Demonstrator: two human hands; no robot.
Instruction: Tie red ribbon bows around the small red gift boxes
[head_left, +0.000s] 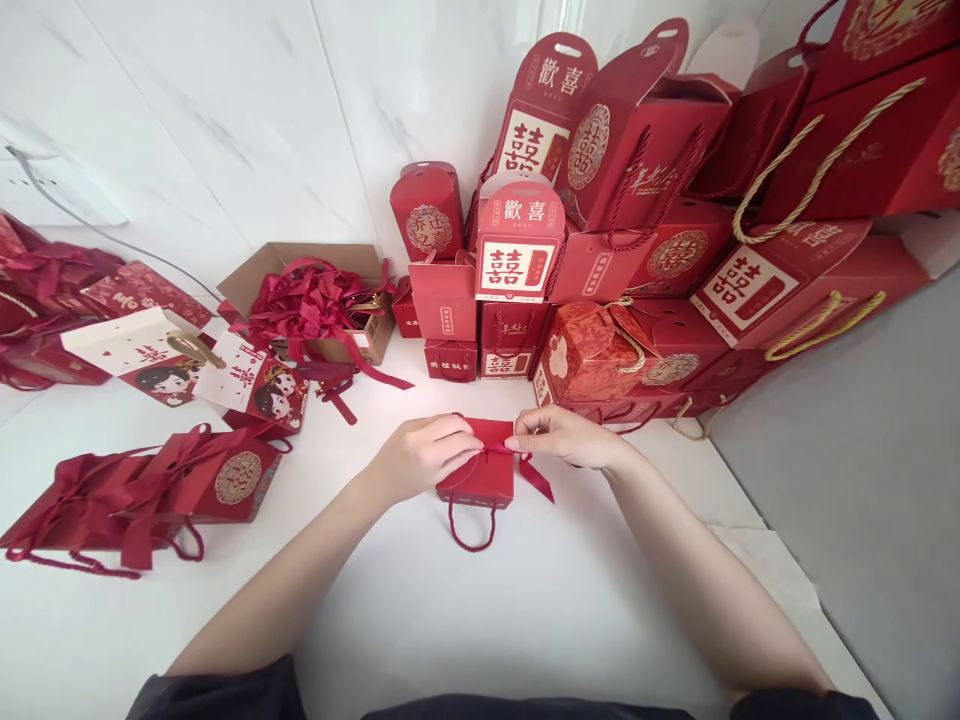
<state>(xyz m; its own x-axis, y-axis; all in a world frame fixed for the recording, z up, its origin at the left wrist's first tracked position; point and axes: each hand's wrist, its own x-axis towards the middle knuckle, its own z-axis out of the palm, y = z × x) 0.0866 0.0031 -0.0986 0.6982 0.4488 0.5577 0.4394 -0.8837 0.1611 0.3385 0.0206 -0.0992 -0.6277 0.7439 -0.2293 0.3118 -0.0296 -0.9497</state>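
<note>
In the head view a small red gift box [480,485] with a dark red cord handle [472,547] lies on the white table in front of me. Across its top runs a dark red ribbon [538,479], one tail hanging past the box's right side. My left hand [433,452] pinches the ribbon at the box's left, its fingers resting over the lid. From the right, my right hand [551,440] grips the ribbon between thumb and fingers. A ribbon crossing shows at the lid's middle, between the two hands.
Red gift boxes [637,150] are stacked against the wall at the back right. An open cardboard box [352,260] holds a heap of ribbons [311,305]. Ribboned boxes [232,490] and white-flapped boxes [255,385] stand at left. A grey panel [840,400] bounds the right.
</note>
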